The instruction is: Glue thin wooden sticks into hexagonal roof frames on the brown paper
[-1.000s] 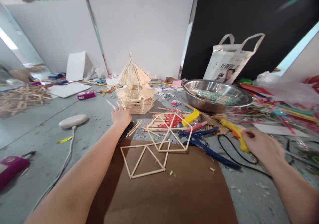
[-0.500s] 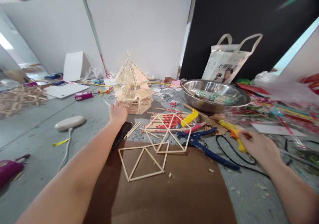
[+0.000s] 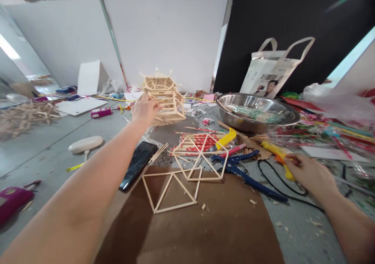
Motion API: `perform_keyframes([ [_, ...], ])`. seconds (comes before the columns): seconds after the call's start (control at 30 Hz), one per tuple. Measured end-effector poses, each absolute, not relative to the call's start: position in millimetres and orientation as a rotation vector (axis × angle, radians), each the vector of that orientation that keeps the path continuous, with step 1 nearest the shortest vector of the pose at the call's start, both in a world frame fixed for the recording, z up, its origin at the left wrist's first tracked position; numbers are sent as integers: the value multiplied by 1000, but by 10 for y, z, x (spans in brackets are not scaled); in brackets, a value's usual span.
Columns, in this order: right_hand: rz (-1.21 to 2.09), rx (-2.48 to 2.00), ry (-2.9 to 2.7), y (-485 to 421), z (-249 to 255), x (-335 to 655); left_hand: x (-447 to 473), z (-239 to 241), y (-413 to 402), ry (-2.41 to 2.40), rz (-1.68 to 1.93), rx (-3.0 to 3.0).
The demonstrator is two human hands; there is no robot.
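My left hand [image 3: 145, 108] is closed on the left side of a pagoda model [image 3: 168, 99] built from thin wooden sticks. The model is tilted, its roof leaning away, so the open stick framework faces me. On the right, my right hand [image 3: 312, 174] has its fingers closed round the yellow glue gun [image 3: 277, 150], which lies low by the floor with a black cord. Between my arms, two flat stick frames lie partly overlapping: a spoked hexagon [image 3: 200, 153] and an unfilled-sided frame with inner struts [image 3: 170, 209] on the brown board [image 3: 222, 225].
Red-tipped sticks [image 3: 199, 142], a yellow-handled cutter [image 3: 227, 138] and blue pliers [image 3: 252, 184] lie beyond the frames. A black phone [image 3: 139, 165] rests beside my left forearm. A steel basin [image 3: 258, 127] and a white bag [image 3: 263, 74] stand behind, right.
My left hand has moved up and right, and the pagoda model has gone from upright to tilted back. More of the phone shows. My right hand still holds the glue gun.
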State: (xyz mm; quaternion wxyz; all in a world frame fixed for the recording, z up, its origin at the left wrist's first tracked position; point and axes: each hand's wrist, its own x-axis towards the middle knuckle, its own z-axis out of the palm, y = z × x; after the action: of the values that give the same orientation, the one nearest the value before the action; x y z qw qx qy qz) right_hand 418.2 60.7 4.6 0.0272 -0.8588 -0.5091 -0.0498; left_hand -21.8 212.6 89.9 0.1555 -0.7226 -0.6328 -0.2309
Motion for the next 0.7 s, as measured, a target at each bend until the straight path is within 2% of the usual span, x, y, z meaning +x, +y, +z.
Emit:
perform_keyframes([
  [0.2, -149, -2642, -1575, 607, 40, 4190, -185, 1099, 2217, -1884, -664, -2041],
  [0.7, -178, -2622, -1586, 598, 26, 4193, -246, 1089, 2187, -1781, -507, -2157],
])
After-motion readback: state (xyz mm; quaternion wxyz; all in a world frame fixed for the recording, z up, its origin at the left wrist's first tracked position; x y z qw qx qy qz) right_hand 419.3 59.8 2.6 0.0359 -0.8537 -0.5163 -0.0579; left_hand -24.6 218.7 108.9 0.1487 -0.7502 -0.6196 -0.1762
